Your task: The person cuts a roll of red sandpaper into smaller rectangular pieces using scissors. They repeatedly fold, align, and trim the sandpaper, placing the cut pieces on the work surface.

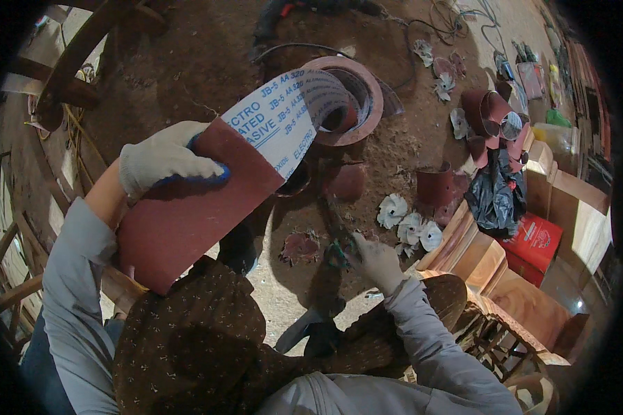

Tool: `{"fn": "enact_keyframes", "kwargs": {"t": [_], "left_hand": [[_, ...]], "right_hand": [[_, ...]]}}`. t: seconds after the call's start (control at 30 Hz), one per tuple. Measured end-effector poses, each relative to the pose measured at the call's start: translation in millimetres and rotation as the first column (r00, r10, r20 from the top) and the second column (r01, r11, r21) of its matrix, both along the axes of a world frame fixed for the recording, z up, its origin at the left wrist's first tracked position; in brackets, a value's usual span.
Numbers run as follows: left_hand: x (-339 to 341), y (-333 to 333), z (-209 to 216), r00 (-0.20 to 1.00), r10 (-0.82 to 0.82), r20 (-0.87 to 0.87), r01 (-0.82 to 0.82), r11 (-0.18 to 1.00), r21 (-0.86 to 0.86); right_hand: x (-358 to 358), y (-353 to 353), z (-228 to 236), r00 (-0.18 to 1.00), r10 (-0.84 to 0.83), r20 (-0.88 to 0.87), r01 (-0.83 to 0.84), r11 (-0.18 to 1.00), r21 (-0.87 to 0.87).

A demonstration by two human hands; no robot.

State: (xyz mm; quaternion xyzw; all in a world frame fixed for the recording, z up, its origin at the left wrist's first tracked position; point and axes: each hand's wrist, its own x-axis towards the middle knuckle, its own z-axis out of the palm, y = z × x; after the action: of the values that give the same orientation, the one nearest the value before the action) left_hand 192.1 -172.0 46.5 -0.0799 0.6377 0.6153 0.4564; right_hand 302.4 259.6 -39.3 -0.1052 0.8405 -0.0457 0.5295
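My left hand (169, 160), in a white knit glove with a blue palm, grips the edge of a wide red-brown sandpaper strip (197, 204). The strip's printed white backing shows where it bends toward a sandpaper roll (367, 104) standing on the ground ahead. My right hand (377, 263), also gloved, is closed low in front of me around a slim dark bladed tool (336, 223) that points away from me. Its handle is mostly hidden by the fingers. Beyond the blade lies a curled sandpaper piece (345, 181).
White flap discs (410, 227) and another curled sandpaper piece (434, 185) lie to the right. Farther right are a black plastic bag (495, 197), a red can (533, 242) and carved wooden parts (529, 297). A power tool (273, 21) with a cable lies at the far side; curved wooden pieces (66, 62) stand left.
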Motion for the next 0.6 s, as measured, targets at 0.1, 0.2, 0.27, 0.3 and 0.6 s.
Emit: {"fn": "enact_keyframes", "kwargs": {"t": [0.1,0.2,0.27,0.3,0.6], "left_hand": [[6.3,0.7,-7.5,0.999,0.046,0.012,-0.046,0.997,0.065],[6.8,7.2,-10.8,0.997,0.061,0.044,-0.066,0.988,0.137],[6.5,11.6,-9.0,0.995,0.059,0.078,-0.073,0.978,0.193],[5.4,14.6,-8.5,0.996,0.06,0.072,-0.074,0.977,0.198],[-8.9,7.4,-1.0,0.704,-0.575,-0.417,0.149,0.694,-0.705]], "right_hand": [[-27.3,-46.6,19.5,0.755,-0.313,-0.577,-0.145,0.777,-0.613],[-78.5,-110.4,47.3,0.511,-0.482,-0.712,-0.382,0.614,-0.691],[-101.1,-134.3,53.2,0.375,-0.47,-0.799,-0.538,0.592,-0.601],[-111.9,-134.4,52.0,0.381,-0.409,-0.829,-0.635,0.535,-0.557],[-150.6,-153.7,52.8,0.339,0.037,-0.94,-0.905,0.286,-0.315]]}}
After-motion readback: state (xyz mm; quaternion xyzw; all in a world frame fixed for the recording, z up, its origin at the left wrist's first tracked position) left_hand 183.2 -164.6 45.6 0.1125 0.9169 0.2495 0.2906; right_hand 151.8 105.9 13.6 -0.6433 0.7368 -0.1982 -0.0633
